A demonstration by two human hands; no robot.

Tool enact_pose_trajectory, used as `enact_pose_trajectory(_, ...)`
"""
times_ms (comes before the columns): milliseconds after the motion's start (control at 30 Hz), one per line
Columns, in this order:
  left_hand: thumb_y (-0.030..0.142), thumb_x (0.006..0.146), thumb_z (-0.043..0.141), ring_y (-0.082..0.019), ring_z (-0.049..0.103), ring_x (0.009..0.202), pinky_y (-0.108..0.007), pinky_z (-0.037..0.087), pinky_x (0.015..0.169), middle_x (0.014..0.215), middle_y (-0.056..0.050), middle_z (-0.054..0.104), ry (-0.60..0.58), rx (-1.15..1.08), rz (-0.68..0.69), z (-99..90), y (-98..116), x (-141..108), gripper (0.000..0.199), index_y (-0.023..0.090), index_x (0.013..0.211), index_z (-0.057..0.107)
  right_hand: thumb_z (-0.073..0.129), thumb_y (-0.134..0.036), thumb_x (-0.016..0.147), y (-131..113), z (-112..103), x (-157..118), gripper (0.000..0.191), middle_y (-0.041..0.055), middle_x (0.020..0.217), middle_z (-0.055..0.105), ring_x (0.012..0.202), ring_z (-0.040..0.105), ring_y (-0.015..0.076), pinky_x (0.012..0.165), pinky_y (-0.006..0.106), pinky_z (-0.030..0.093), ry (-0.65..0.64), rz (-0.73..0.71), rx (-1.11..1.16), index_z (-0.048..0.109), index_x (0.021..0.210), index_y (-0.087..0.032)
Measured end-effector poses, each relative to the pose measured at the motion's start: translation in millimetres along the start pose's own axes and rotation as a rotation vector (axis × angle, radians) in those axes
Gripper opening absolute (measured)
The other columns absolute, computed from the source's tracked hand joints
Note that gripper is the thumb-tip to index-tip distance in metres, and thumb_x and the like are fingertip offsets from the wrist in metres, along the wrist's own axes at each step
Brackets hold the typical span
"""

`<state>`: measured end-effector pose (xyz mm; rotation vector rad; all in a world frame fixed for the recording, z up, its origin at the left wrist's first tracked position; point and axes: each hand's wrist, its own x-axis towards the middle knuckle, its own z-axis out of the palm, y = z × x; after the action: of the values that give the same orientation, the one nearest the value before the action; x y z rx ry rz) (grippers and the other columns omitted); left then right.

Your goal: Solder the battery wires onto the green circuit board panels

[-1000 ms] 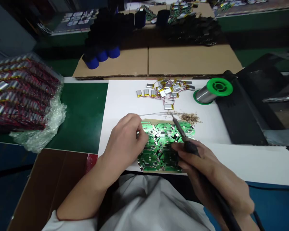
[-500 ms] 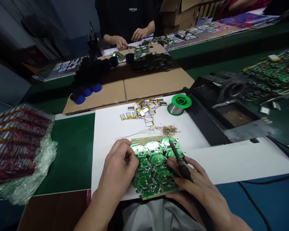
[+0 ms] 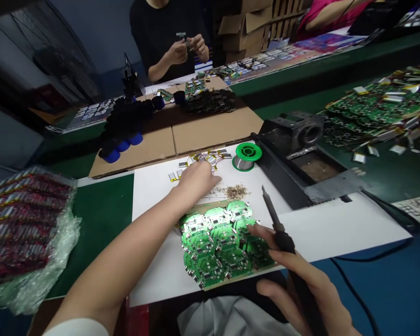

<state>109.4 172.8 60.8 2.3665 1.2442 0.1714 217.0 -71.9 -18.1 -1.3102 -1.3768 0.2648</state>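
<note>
My left hand (image 3: 198,179) reaches over the small silver pouch batteries (image 3: 222,154) with yellow ends and thin wires. Its thumb points right; the other fingers are hidden beneath the hand, so I cannot see what they grip. My right hand (image 3: 313,280) is closed around a soldering iron (image 3: 283,240), whose tip points up and away, off the board. A green circuit board panel (image 3: 217,252) lies on the white sheet (image 3: 157,266) in front of me. My right fingertips are at its right side. A little pile of brown bits (image 3: 236,192) lies behind the panel.
A green solder wire spool (image 3: 247,156) stands beside a black metal stand (image 3: 297,158). Bubble-wrapped batteries (image 3: 24,233) are stacked at left, circuit boards (image 3: 374,109) at right. Cardboard (image 3: 210,128) lies beyond. Across the bench, a co-worker's hands (image 3: 187,49) hold something small.
My left hand has left the panel's left edge and moved forward to the batteries. The iron has swung right, away from the board. The co-worker's hands have risen.
</note>
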Motion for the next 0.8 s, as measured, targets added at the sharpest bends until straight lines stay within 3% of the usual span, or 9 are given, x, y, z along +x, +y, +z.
enact_pose_trajectory(100, 0.005, 0.071, 0.072, -0.021, 0.057, 0.059, -0.032, 0.041, 0.060, 0.056, -0.002, 0.055, -0.016, 0.020, -0.014, 13.8, -1, 19, 0.036, 0.022, 0.049, 0.048, 0.070, -0.025, 0.095, -12, 3, -1, 0.031, 0.0128, 0.138, 0.073, 0.124, 0.073, 0.0301, 0.110, 0.050, 0.059, 0.086, 0.040, 0.046, 0.064, 0.125, -0.028)
enact_pose_trajectory(200, 0.001, 0.069, 0.065, -0.023, 0.060, 0.064, -0.033, 0.045, 0.063, 0.060, -0.003, 0.060, -0.034, -0.009, 0.010, 9.0, -9, 12, 0.028, 0.022, 0.053, 0.054, 0.064, -0.024, 0.100, -18, 3, 2, 0.023, 0.0136, 0.139, 0.072, 0.126, 0.072, 0.0280, 0.111, 0.048, 0.058, 0.157, 0.057, 0.094, 0.064, 0.123, -0.025)
enact_pose_trajectory(333, 0.010, 0.080, 0.064, -0.024, 0.068, 0.094, -0.037, 0.051, 0.085, 0.092, -0.005, 0.074, 0.010, -0.109, 0.110, -15.8, -19, -33, 0.014, 0.022, 0.073, 0.066, 0.069, -0.020, 0.097, -17, -11, 24, 0.030, 0.0130, 0.137, 0.074, 0.124, 0.074, 0.0288, 0.104, 0.048, 0.063, 0.047, -0.025, 0.027, 0.062, 0.125, -0.026)
enact_pose_trajectory(400, 0.016, 0.087, 0.062, -0.022, 0.069, 0.093, -0.034, 0.052, 0.084, 0.095, -0.003, 0.076, 0.025, -0.276, 0.141, -27.1, -21, -63, 0.010, 0.022, 0.082, 0.069, 0.072, -0.013, 0.092, -17, -15, 42, 0.038, 0.0087, 0.130, 0.078, 0.116, 0.077, 0.0254, 0.099, 0.042, 0.066, -0.052, -0.104, -0.030, 0.061, 0.125, -0.029)
enact_pose_trajectory(467, 0.021, 0.090, 0.062, -0.020, 0.070, 0.086, -0.031, 0.053, 0.077, 0.088, -0.002, 0.076, 0.012, -0.470, 0.118, -33.8, -20, -91, 0.010, 0.021, 0.089, 0.072, 0.073, -0.009, 0.091, -19, -11, 61, 0.039, 0.0053, 0.123, 0.080, 0.110, 0.079, 0.0227, 0.097, 0.037, 0.066, -0.042, -0.109, -0.085, 0.061, 0.122, -0.030)
enact_pose_trajectory(600, 0.021, 0.091, 0.064, -0.017, 0.069, 0.077, -0.027, 0.053, 0.070, 0.082, -0.001, 0.076, 0.029, -0.635, 0.048, -33.4, -15, -132, 0.015, 0.021, 0.096, 0.077, 0.076, -0.020, 0.093, -29, 9, 85, 0.036, 0.0055, 0.123, 0.078, 0.108, 0.078, 0.0224, 0.096, 0.035, 0.065, -0.139, -0.114, -0.078, 0.061, 0.125, -0.029)
enact_pose_trajectory(700, 0.016, 0.092, 0.064, -0.016, 0.071, 0.080, -0.026, 0.054, 0.074, 0.085, 0.000, 0.077, 0.073, -0.656, 0.063, -26.9, -11, -148, 0.015, 0.021, 0.093, 0.078, 0.075, -0.029, 0.094, -36, 20, 87, 0.030, 0.0027, 0.110, 0.078, 0.087, 0.078, 0.0188, 0.082, 0.032, 0.066, -0.242, -0.083, -0.061, 0.063, 0.122, -0.029)
enact_pose_trajectory(800, 0.015, 0.093, 0.065, -0.015, 0.070, 0.079, -0.025, 0.054, 0.074, 0.084, 0.001, 0.077, 0.113, -0.653, 0.077, -19.6, -9, -156, 0.014, 0.021, 0.091, 0.077, 0.073, -0.027, 0.095, -41, 25, 84, 0.023, 0.0009, 0.102, 0.075, 0.078, 0.075, 0.0154, 0.074, 0.028, 0.064, -0.250, -0.014, 0.001, 0.062, 0.116, -0.029)
